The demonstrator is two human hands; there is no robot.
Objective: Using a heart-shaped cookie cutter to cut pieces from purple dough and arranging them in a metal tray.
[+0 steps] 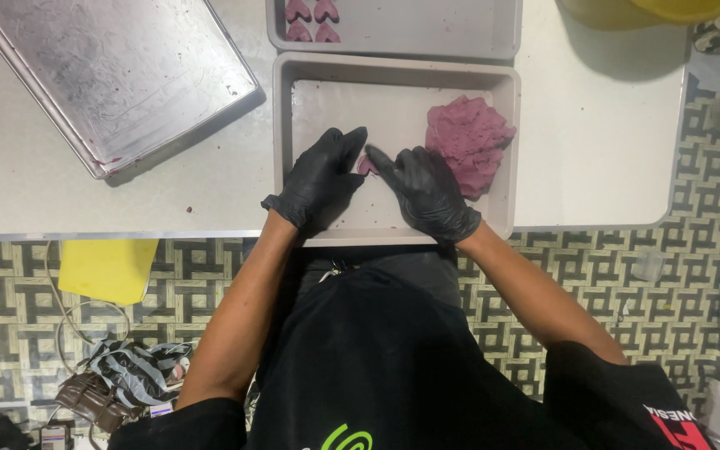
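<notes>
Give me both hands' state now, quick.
Left hand: fingers pressed to the small purple dough piece, grip cannot be told.
Right hand: fingertips on the same piece, grip cannot be told.

a metal baking sheet (118, 79), a yellow board (106, 268), and tangled cables (118, 375).

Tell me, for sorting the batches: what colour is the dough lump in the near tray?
Purplish pink dough lump, clearest in the head view.

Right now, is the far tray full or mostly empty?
Mostly empty: the far tray shows four pink heart-shaped pieces in its left corner, the rest bare; its far edge is cut off.
</notes>
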